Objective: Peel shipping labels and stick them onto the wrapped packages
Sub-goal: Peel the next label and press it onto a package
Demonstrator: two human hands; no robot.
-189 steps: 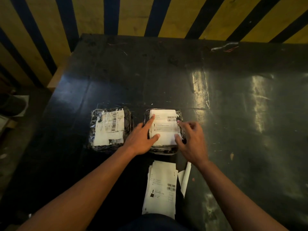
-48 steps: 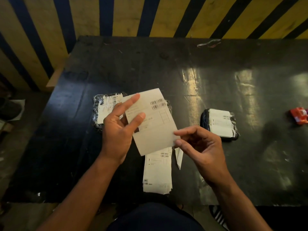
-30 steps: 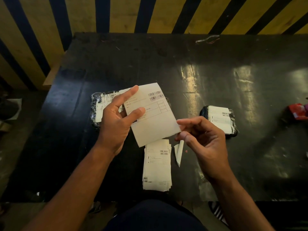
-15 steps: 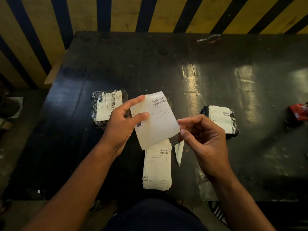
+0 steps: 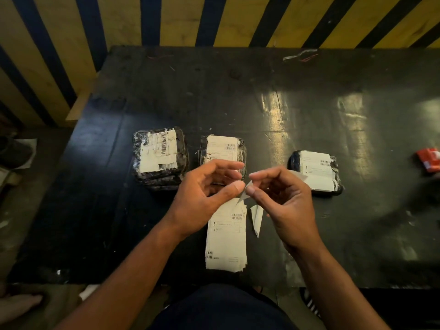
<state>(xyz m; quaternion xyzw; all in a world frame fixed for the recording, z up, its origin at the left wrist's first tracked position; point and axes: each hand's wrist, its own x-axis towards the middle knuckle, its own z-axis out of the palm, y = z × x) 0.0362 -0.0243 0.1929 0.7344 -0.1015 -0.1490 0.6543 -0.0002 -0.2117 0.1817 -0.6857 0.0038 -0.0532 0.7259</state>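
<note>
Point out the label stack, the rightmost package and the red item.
label stack (image 5: 226,244), head view, top sheet's middle
rightmost package (image 5: 315,171), head view, its white label
red item (image 5: 428,159), head view, its middle

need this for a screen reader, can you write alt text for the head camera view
Seen from above, a person's left hand and right hand pinch a small white paper strip over a dark table. Three wrapped packages with white labels lie beyond the hands, and a stack of labels lies nearer the person.

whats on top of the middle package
A white barcoded label lies on the middle package. The left hand hides its near part, so the label's lower edge cannot be seen.
</note>
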